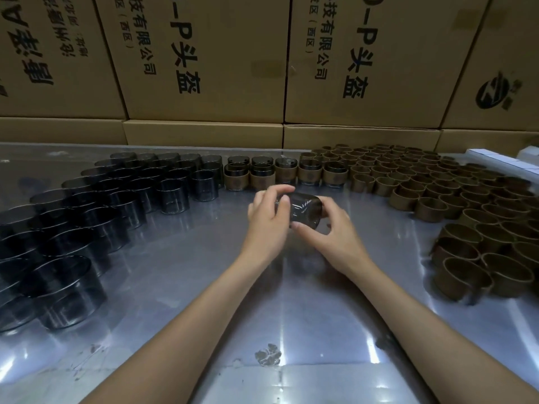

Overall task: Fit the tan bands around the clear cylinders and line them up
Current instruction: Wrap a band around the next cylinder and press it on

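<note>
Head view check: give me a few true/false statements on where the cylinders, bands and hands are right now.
1. Both hands hold one cylinder above the table. True.
2. The loose tan bands lie on the person's left. False: they are on the right; the bare clear cylinders are on the left.
3. Banded cylinders stand in a row at the back centre. True.
4. The left hand rests flat on the table. False: it grips the cylinder, as does the right hand.

Frame ctr: left hand (269, 218) & right hand (332, 233) grip one cylinder (306, 211), tilted, above table (262, 301). Clear cylinders (87, 217) left; tan bands (437, 193) right; banded row (285, 173) upper ctr.
</note>
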The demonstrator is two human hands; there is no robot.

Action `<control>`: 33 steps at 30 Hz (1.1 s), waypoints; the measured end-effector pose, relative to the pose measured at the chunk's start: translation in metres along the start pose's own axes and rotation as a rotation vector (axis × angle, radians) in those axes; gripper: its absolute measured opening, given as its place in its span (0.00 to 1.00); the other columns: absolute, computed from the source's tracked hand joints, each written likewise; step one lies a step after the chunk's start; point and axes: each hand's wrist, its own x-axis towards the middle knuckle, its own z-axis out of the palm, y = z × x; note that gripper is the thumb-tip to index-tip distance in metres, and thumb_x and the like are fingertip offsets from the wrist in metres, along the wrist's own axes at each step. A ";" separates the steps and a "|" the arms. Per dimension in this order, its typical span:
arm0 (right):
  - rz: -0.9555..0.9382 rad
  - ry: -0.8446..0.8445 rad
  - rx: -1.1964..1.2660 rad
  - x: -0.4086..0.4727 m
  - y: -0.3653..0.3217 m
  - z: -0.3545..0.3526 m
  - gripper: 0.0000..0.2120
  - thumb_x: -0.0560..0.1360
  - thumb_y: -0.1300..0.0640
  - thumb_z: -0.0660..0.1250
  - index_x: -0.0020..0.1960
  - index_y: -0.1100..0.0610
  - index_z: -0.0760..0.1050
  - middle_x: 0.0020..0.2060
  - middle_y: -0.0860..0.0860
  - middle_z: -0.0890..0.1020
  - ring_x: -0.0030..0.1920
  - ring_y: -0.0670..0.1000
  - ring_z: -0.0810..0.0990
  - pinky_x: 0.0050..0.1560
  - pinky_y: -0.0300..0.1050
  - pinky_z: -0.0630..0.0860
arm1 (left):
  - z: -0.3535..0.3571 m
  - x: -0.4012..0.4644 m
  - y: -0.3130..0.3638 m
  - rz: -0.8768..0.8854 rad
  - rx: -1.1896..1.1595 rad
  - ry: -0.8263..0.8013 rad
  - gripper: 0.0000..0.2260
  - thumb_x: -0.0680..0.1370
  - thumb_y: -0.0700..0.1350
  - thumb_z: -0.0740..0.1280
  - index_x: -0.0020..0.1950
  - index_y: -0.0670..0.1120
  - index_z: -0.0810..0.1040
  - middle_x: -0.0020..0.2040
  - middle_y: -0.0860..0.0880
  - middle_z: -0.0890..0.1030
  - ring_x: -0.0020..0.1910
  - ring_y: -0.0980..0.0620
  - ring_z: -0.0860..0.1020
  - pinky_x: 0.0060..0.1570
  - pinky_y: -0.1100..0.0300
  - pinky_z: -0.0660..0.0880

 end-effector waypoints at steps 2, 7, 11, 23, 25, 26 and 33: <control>0.017 0.043 -0.078 -0.001 -0.002 -0.001 0.22 0.67 0.37 0.69 0.56 0.48 0.74 0.50 0.45 0.76 0.54 0.45 0.70 0.50 0.35 0.66 | 0.003 -0.002 -0.008 -0.020 0.086 -0.023 0.12 0.83 0.44 0.53 0.57 0.54 0.74 0.56 0.52 0.76 0.63 0.50 0.69 0.60 0.58 0.67; 0.133 0.057 -0.268 0.000 -0.002 -0.001 0.33 0.59 0.21 0.56 0.45 0.48 0.71 0.41 0.41 0.71 0.50 0.46 0.68 0.44 0.37 0.67 | 0.000 0.002 -0.024 -0.076 0.417 -0.120 0.15 0.82 0.45 0.53 0.59 0.49 0.78 0.63 0.47 0.75 0.65 0.46 0.64 0.54 0.60 0.58; 0.244 -0.055 -0.377 -0.002 -0.005 -0.002 0.42 0.56 0.17 0.48 0.51 0.48 0.71 0.47 0.44 0.72 0.55 0.49 0.69 0.54 0.47 0.71 | -0.001 0.003 -0.028 -0.148 0.463 -0.222 0.14 0.82 0.44 0.55 0.60 0.47 0.78 0.63 0.47 0.74 0.68 0.46 0.62 0.59 0.56 0.61; 0.794 0.021 -0.877 -0.005 -0.007 -0.074 0.32 0.77 0.39 0.59 0.74 0.58 0.59 0.72 0.61 0.59 0.72 0.65 0.55 0.68 0.67 0.57 | 0.000 0.006 -0.033 -0.104 0.557 -0.212 0.12 0.81 0.42 0.57 0.58 0.50 0.79 0.62 0.50 0.74 0.66 0.47 0.63 0.61 0.57 0.61; 0.732 0.004 -0.873 -0.005 -0.008 -0.071 0.31 0.78 0.40 0.59 0.73 0.58 0.60 0.70 0.61 0.61 0.70 0.64 0.59 0.65 0.61 0.63 | -0.001 0.007 -0.034 -0.103 0.563 -0.213 0.12 0.81 0.42 0.58 0.58 0.50 0.79 0.62 0.50 0.74 0.66 0.47 0.63 0.62 0.56 0.62; 0.675 0.000 -0.870 -0.005 -0.009 -0.068 0.30 0.78 0.41 0.60 0.72 0.58 0.61 0.69 0.61 0.63 0.68 0.63 0.61 0.63 0.59 0.66 | -0.001 0.007 -0.034 -0.102 0.567 -0.215 0.12 0.81 0.42 0.58 0.58 0.50 0.79 0.62 0.50 0.74 0.66 0.47 0.64 0.62 0.56 0.62; 0.182 -0.036 -0.654 -0.008 -0.018 -0.041 0.19 0.79 0.54 0.62 0.69 0.52 0.68 0.67 0.52 0.68 0.69 0.54 0.62 0.61 0.49 0.68 | -0.001 0.006 -0.033 -0.089 0.563 -0.209 0.12 0.81 0.41 0.58 0.58 0.49 0.79 0.62 0.49 0.75 0.65 0.47 0.64 0.58 0.60 0.61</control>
